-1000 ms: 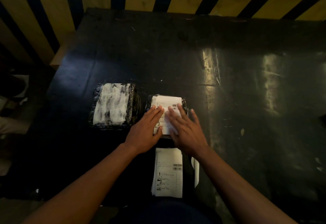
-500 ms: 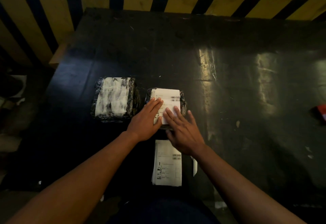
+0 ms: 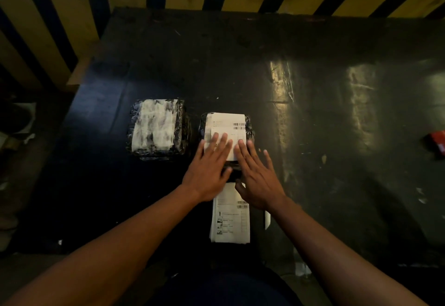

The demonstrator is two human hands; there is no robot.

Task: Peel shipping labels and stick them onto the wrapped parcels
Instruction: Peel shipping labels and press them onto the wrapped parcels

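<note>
Label (image 3: 226,128) more exposed than before

On a dark, scuffed table (image 3: 313,112) two plastic-wrapped parcels lie side by side. The left parcel (image 3: 157,128) shows a pale wrapped face with no hand on it. The right parcel (image 3: 226,134) carries a white shipping label (image 3: 226,125) with barcodes at its far right corner. The left hand (image 3: 208,172) and right hand (image 3: 258,178) lie flat, fingers spread, on the label's near half. Nearer, a stack of labels (image 3: 231,221) rests between the forearms. A red object (image 3: 438,141) sits at the far right edge.
</note>
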